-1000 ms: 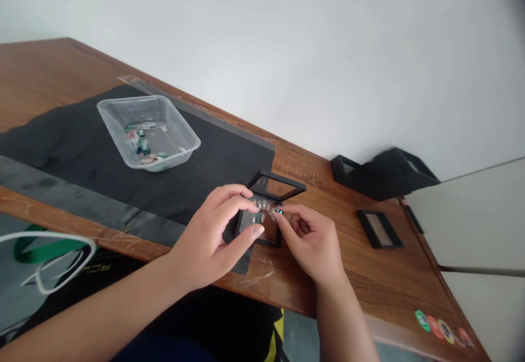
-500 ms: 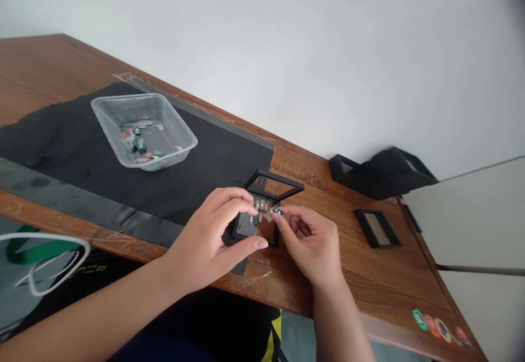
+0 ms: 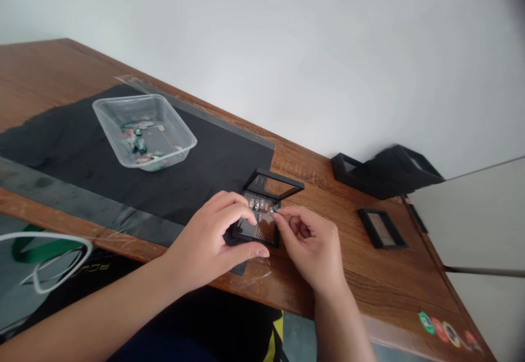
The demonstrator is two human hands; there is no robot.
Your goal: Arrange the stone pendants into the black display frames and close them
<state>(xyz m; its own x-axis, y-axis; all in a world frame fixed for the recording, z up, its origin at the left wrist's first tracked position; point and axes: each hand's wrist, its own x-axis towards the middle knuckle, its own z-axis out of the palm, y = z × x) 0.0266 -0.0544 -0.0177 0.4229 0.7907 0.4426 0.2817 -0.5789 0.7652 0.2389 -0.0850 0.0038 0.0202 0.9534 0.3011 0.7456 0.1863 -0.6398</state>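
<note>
A small black display case (image 3: 266, 238) lies open at the black mat's right end, its windowed lid (image 3: 275, 185) tilted up at the back. Inside, a row of small decorated press-on nails (image 3: 257, 204) sits on the clear sheet. My left hand (image 3: 219, 231) curls around the case's left side, fingers over the inside and thumb along the near edge. Thumb and index finger of my right hand (image 3: 309, 241) pinch at the right end of the row. A small shiny press-on nail (image 3: 274, 210) is between them, mostly covered by the fingertips.
To the left, a clear plastic tub (image 3: 180, 154) with several colourful small pieces stands on the black mat (image 3: 221, 149). More black cases (image 3: 385, 173) stand by the wall at right, with one flat case (image 3: 381, 228) nearer. Round stickers (image 3: 438, 329) mark the table's front right corner.
My right fingertips have lowered the nail slightly to the row's right end, and it is more covered now. My left index finger has dropped a little, exposing more of the row.
</note>
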